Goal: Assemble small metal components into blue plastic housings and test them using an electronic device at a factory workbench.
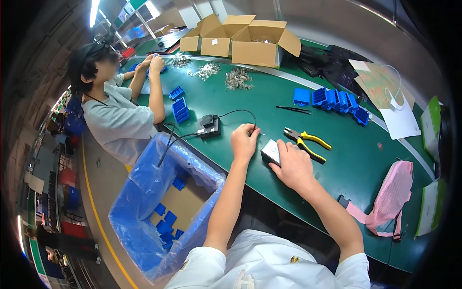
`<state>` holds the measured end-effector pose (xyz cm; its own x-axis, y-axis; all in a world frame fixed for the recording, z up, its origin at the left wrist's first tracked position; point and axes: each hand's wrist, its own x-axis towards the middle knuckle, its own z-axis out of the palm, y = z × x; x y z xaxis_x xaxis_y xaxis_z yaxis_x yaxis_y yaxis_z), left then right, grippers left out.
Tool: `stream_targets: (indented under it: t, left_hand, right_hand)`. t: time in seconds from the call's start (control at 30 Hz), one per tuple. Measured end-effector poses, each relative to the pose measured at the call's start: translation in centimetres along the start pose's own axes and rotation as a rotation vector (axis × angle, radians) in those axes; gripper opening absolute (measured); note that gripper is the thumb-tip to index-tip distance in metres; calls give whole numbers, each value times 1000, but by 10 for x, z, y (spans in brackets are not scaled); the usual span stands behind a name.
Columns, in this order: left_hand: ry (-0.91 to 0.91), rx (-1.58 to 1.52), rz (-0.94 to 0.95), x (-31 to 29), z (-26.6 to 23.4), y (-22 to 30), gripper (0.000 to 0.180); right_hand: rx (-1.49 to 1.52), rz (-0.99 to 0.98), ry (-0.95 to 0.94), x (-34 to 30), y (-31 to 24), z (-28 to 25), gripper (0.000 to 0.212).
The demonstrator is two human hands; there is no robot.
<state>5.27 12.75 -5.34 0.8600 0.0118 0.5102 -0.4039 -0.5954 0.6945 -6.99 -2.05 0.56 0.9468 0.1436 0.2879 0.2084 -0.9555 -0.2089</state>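
Observation:
A thin black cable (236, 111) ends at my left hand (244, 142), its thumb and fingers pinched together on it over the green table. From there the cable runs back to a black box-shaped device (208, 126) near the table's edge. My right hand (294, 166) is wrapped over a small box (271, 152) with a silver top and black side, resting on or just above the table. Just beyond that hand lie pliers (308, 142) with yellow and black handles. Farther back are dark tweezers (294, 110).
Blue slotted plastic trays (334, 99) stand at the far right, others (181, 110) at left. Small metal parts (238, 78) lie heaped before open cartons (255, 50). A blue-lined bin (139, 216) stands left. A co-worker (115, 106) sits beyond. A pink bag (392, 197) lies right.

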Motion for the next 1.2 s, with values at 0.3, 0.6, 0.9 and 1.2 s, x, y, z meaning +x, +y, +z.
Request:
stream_targets:
  t: [0.3,0.6,0.9,1.2]
  left_hand:
    - [1,-378,-261,-2,1,-3,12]
    - [0,-784,-295,2,-4,-10,11]
    - [-110,-1488,-349,-5,-13,-5,11]
    - [-215,-1589,-252,-10,-13,1,9]
  right_hand:
    - [27,47,-89,-1,0,-3,60]
    - [155,-12,11,1,8,-3,62]
    - [590,-97,426,8,18,21,69]
    - [357,-153,532,8,21,19,69]
